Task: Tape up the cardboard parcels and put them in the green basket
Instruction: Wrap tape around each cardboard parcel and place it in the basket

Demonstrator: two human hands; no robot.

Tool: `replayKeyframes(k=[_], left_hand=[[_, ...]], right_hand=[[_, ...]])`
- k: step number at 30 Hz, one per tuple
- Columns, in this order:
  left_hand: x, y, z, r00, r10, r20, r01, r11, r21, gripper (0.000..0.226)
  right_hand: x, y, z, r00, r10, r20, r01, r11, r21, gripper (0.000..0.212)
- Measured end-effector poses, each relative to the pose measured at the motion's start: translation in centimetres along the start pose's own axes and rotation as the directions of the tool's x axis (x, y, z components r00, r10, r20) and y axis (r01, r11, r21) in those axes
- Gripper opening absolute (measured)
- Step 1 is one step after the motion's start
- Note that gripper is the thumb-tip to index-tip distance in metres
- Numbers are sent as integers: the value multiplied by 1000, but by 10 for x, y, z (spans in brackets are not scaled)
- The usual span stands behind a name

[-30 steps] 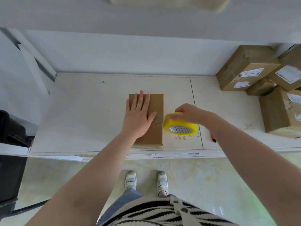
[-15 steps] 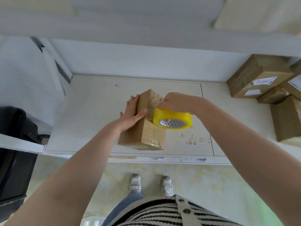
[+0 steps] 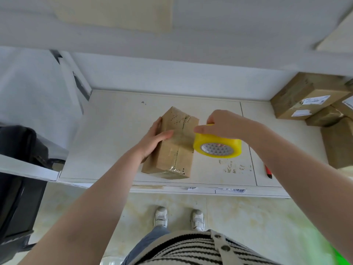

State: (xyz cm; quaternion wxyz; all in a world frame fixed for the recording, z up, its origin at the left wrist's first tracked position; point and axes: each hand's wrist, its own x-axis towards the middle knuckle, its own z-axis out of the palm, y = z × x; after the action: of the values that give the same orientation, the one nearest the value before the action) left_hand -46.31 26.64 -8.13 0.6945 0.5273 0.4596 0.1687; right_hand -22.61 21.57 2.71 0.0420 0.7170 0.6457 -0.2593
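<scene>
A small brown cardboard parcel (image 3: 174, 150) stands tilted on the white table (image 3: 107, 134), with clear tape across its top and near end. My left hand (image 3: 152, 139) grips its left side, thumb over the top face. My right hand (image 3: 225, 124) holds a yellow roll of tape (image 3: 217, 145) against the parcel's right edge, and a strip of tape runs from the roll over the parcel. A green patch (image 3: 342, 253) at the bottom right corner may be the basket; too little of it shows to tell.
Several taped brown boxes with white labels (image 3: 305, 96) are stacked at the table's back right. A red and black pen (image 3: 268, 171) lies right of the roll. A black chair or case (image 3: 17, 169) stands left of the table. A wall closes the back.
The parcel lay flat under my left palm; it was lifted on edge and now sits tilted with its taped seam up. The tape roll moved from beside it up against its right edge.
</scene>
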Motion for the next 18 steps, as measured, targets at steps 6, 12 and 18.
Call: replayKeyframes(k=[6,12,18], left_hand=[[-14,-30,-18,993,-107,-57,108,994,13,89],[-17,-26,-15,997,-78,1,78,997,12,43],[-18,-24,-14,994,-102,26,102,995,-14,42]], right_hand=[[7,11,32,998,52,-19,-52,998,-44,61],[22,28,63,992,122,35,-125,989,77,59],[24,29,77,983,151,103,-171,958,232,67]])
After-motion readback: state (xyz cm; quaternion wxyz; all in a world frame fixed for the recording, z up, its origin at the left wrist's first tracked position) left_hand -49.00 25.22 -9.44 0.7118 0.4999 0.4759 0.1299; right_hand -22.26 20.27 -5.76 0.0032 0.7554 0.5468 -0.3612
